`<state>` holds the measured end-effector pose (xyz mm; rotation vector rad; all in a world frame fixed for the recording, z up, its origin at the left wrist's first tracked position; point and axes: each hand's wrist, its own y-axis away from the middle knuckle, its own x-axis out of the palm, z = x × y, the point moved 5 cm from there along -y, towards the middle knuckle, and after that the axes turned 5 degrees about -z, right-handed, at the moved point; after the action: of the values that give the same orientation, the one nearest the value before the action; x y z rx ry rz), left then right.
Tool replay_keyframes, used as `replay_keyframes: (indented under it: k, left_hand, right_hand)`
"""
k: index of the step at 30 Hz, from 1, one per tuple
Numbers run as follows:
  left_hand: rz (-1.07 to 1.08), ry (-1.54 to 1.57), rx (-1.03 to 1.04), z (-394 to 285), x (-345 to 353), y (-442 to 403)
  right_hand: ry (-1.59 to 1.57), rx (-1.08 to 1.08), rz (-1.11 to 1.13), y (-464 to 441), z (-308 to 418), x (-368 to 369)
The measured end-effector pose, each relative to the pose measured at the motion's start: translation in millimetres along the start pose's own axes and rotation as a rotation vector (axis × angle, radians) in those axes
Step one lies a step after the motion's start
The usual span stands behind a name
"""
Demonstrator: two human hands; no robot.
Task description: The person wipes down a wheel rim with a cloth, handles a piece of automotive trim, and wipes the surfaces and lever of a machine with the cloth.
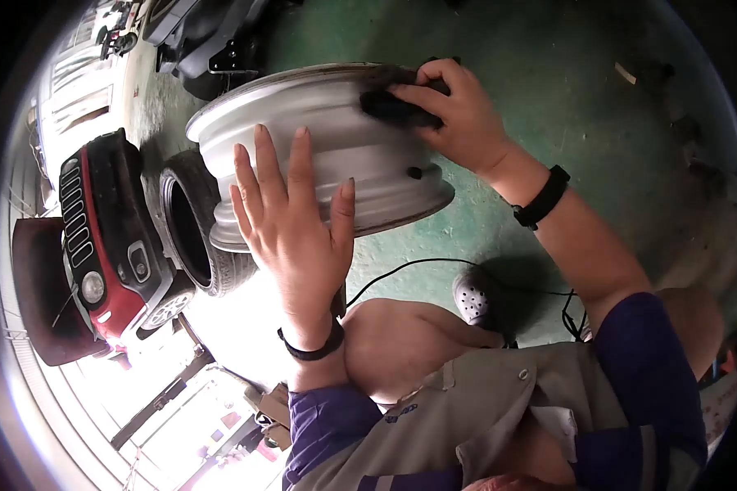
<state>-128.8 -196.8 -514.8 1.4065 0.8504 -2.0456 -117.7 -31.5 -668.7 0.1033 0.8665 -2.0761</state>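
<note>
A bare silver wheel rim [336, 168] stands in front of me, its barrel turned toward the camera. A small black spot [415, 173], perhaps the valve, shows near its lower right edge. My left hand [295, 221] lies over the barrel with its fingers spread and nothing in it; whether the palm presses on the metal is hidden. At the rim's upper right, my right hand [458, 114] grips a black pad [395, 108], its fingers bent around it. The pad is against or very close to the barrel; its blurred outline leaves its exact kind unclear.
A loose tyre [196, 225] stands left of the rim, beside a red and black toy-like car [110, 237]. Dark machinery [209, 41] is at the top left. A black cable [418, 262] crosses the green floor [565, 90] near a foot in a grey clog [471, 296].
</note>
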Motion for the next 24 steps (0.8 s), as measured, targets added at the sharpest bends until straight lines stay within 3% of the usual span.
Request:
replay_keyframes:
  k: [5, 8, 11, 14, 15, 17, 19, 20, 22, 24]
  left_hand:
    - [-0.022, -0.056, -0.007, 10, 2, -1]
    - [-0.123, -0.004, -0.037, 22, 6, 0]
    - [-0.167, 0.003, -0.014, 27, 5, 0]
    - [-0.174, 0.014, -0.010, 33, 6, 2]
    - [-0.169, 0.014, -0.015, 36, 7, 2]
    - [-0.164, 0.015, -0.033, 37, 8, 3]
    - [-0.131, -0.009, -0.048, 35, 3, 4]
    - [-0.111, -0.020, -0.052, 35, 2, 4]
    - [-0.098, -0.028, -0.053, 37, 3, 5]
    - [-0.080, -0.046, -0.071, 40, 3, 6]
  right_hand:
    - [-0.034, 0.090, 0.048, 47, -58, 12]
    - [-0.093, 0.520, 0.264, 84, -98, 36]
    - [-0.524, 1.085, 0.345, 108, -110, 45]
    - [-0.514, 1.053, 0.237, 87, -67, 18]
    - [-0.336, 0.741, 0.128, 69, -45, 2]
    - [-0.343, 0.497, 0.134, 32, 3, -12]
    - [-0.191, 0.071, 0.055, -4, 48, -11]
    - [-0.139, -0.036, 0.055, -17, 66, -8]
    - [0.092, -0.112, 0.084, -31, 75, 13]
    - [0.121, -0.075, 0.103, -32, 62, 15]
